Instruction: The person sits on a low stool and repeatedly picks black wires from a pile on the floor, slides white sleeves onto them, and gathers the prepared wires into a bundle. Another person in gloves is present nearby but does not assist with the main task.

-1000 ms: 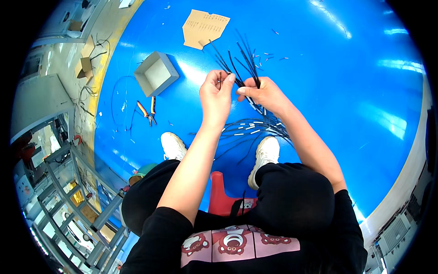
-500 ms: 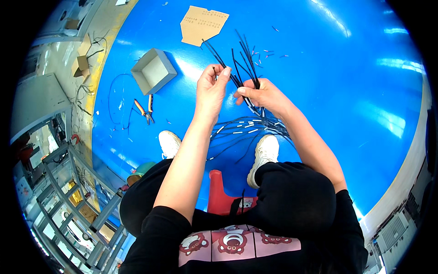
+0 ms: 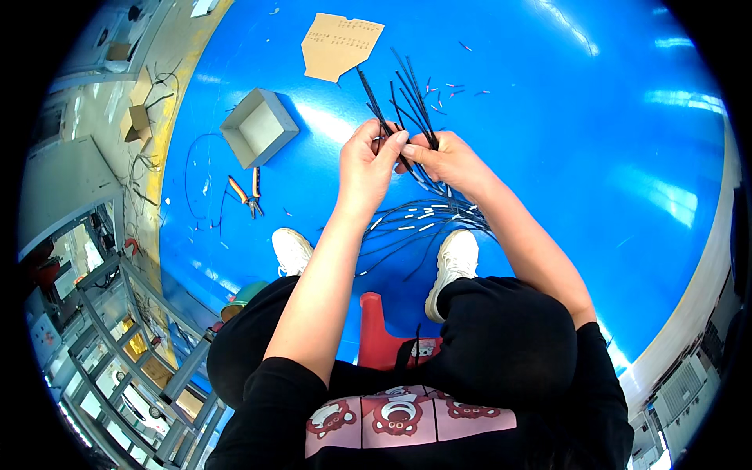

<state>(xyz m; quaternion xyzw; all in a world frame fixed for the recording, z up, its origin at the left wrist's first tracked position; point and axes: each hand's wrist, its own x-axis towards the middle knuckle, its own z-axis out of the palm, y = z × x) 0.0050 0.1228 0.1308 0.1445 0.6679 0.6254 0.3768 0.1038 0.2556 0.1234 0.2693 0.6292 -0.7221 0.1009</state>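
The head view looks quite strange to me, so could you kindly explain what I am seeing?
Of course. There is no robot: these are a person's own bare hands. The camera is the left of two fisheye cameras worn on the head, looking down, so straight edges bend toward the rim. The right hand grips a bundle of thin black wires, and the left hand pinches some strands beside it. White pieces show along the wires near the shoes. On the blue floor lie a grey box, pliers with orange-and-black handles, and a piece of cardboard with writing on it.
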